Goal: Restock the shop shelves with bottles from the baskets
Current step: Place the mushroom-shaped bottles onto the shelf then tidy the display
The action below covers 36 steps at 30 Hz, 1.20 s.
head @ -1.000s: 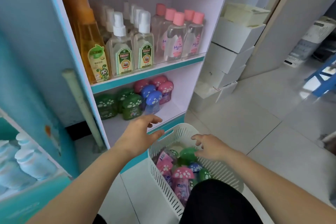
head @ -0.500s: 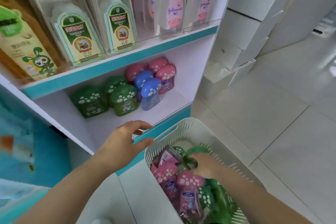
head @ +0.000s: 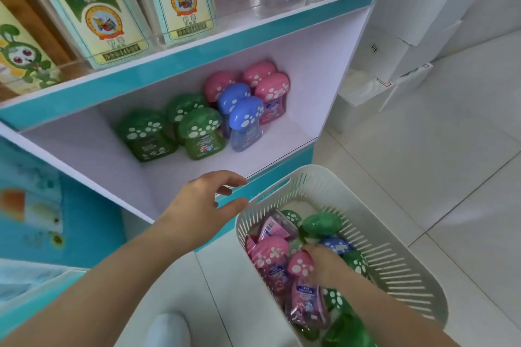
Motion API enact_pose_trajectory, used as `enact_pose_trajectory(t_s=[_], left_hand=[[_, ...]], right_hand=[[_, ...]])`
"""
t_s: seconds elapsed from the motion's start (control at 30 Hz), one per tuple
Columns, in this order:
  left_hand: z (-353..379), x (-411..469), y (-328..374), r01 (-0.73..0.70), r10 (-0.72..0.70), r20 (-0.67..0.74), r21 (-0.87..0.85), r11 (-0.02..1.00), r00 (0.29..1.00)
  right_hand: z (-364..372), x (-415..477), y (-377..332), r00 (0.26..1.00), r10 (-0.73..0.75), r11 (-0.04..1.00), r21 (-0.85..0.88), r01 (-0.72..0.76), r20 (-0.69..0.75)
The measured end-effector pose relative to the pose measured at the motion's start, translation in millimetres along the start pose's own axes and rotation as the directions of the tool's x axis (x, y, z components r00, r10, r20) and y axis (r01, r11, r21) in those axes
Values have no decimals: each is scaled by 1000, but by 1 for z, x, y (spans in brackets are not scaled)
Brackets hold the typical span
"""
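Left of the white basket (head: 406,270), green, blue and pink mushroom-capped bottles (head: 197,132) stood on the bottom shelf (head: 279,149). The left hand (head: 203,205) hovered beside the basket's rim, fingers loosely spread, empty. Inside the basket, the right hand (head: 324,262) reached among the loose bottles (head: 270,256); its grip seemed hidden, impossible to tell.

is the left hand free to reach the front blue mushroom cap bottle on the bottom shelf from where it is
Probably yes. The left hand is open and empty at the shelf's front edge, and bare shelf board lies between it and the blue mushroom-cap bottle, which stands in the front row.
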<state>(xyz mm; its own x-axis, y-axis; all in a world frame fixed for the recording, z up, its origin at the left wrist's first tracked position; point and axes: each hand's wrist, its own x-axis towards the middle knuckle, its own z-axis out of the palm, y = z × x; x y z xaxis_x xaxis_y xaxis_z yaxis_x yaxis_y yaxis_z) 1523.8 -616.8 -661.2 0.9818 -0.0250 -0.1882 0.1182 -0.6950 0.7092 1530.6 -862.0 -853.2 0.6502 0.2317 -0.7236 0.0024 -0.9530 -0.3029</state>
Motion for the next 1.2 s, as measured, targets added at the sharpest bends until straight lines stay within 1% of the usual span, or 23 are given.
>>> enact_pose_trajectory(t_s=[0.07,0.23,0.4,0.5,0.6,0.7,0.8,0.87,0.97,1.03,1.1,1.2], left_hand=[[-2,-2,2,-9,9,5,14,1000,1000],[-4,-6,9,-33,33,-5,-2,999,999],[3,-7,11,-67,66,19,53,996,998],[11,-9,7,-67,64,37,80,995,997],[21,-10,5,-43,35,95,90,995,995],[28,-10,6,-39,25,144,94,995,989],[30,-5,13,-63,53,102,92,994,993],[31,-1,22,-87,86,20,73,993,996],[31,0,35,-111,111,-104,2,994,988],[27,-3,41,-115,114,-116,-9,993,987],[19,-6,48,-123,123,-97,15,992,988],[9,-13,59,-151,153,-92,27,988,984]], right_hand=[[-2,-2,1,1000,-14,1000,-3,14,-16],[-15,-14,-8,994,-49,996,-81,41,-101],[-52,-37,-21,966,-90,995,22,98,-242],[-77,-50,-32,932,-173,982,20,189,-319],[-99,-61,-45,895,-247,966,-25,257,-371],[-118,-71,-62,837,-332,939,-71,336,-435],[-133,-81,-79,782,-405,910,-125,395,-474],[-141,-89,-90,747,-446,887,-135,441,-494],[-150,-105,-103,695,-485,861,-147,488,-531],[-155,-118,-109,675,-500,853,-173,493,-543],[-160,-130,-113,662,-500,853,-188,486,-559],[-165,-147,-117,646,-486,865,-218,452,-589]])
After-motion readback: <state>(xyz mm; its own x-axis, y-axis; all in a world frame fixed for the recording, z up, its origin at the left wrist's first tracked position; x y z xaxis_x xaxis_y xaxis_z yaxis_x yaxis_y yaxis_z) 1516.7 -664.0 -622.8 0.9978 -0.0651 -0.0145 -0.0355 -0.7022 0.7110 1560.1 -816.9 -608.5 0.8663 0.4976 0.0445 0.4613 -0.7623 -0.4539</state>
